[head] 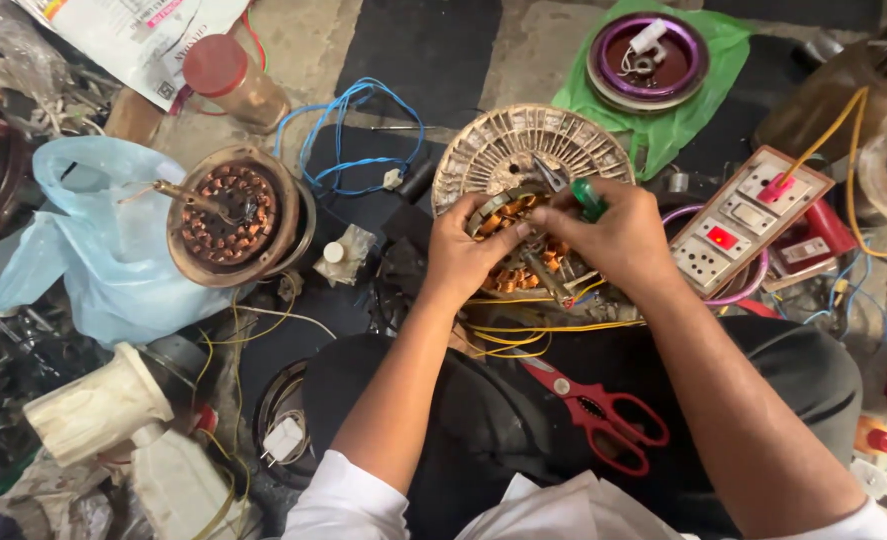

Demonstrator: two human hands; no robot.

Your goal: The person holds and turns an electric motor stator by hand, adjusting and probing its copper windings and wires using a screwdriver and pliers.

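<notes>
Fan motor stator (524,215), round, pale ribbed rim with copper windings, sits centre of the floor clutter, just far of the person's lap. Left hand (464,255) grips its near-left edge, fingers curled over the windings; right hand (619,235) is closed around green-handled pliers (574,190) whose tips meet the coils. Red scissors (599,410) lie on the lap, near right; a second copper-wound stator (232,215) sits well apart, left.
</notes>
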